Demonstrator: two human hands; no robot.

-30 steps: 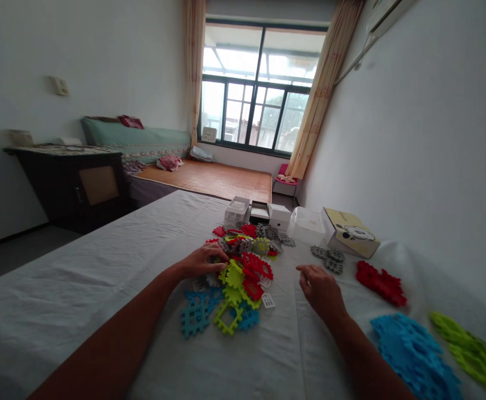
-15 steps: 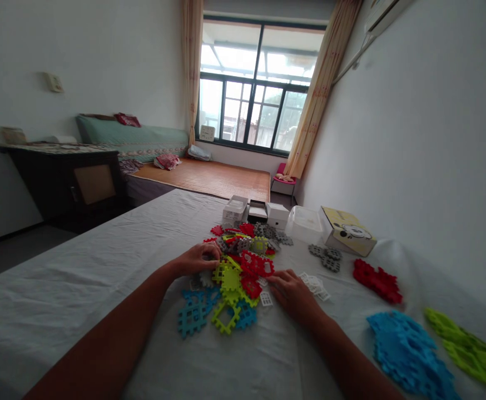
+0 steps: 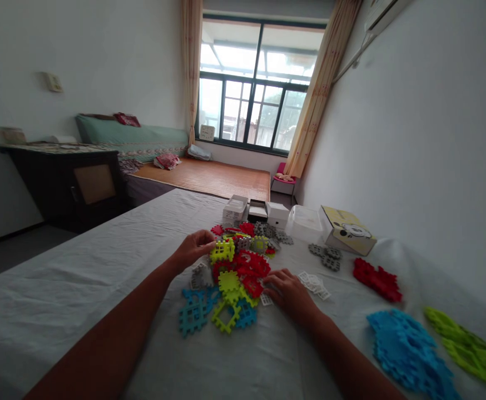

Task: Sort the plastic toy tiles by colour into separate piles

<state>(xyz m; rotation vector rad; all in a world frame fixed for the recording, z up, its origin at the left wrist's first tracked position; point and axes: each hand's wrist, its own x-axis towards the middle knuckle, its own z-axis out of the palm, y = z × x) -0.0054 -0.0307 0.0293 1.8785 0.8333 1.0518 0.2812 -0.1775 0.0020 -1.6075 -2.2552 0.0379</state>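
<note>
My left hand pinches a yellow-green interlocking building plate with notched edges, held up at the left side of a mixed pile. My right hand rests low at the pile's right side, fingers stretched out and slightly bent, beside a red plate and a small white lattice piece. Whether its fingertips touch the red plate I cannot tell. Between my hands lie more red plates, yellow-green plates and blue plates. Grey plates lie at the back.
Small boxes, a clear plastic tub and a yellow picture box stand behind the pile. To the right are grey pieces, white lattice pieces, and red, blue and yellow-green groups on the white cloth.
My left hand has lifted the yellow-green plate up and away from the heap, exposing red plates beneath. My right hand has shifted slightly left, over the small white piece.
</note>
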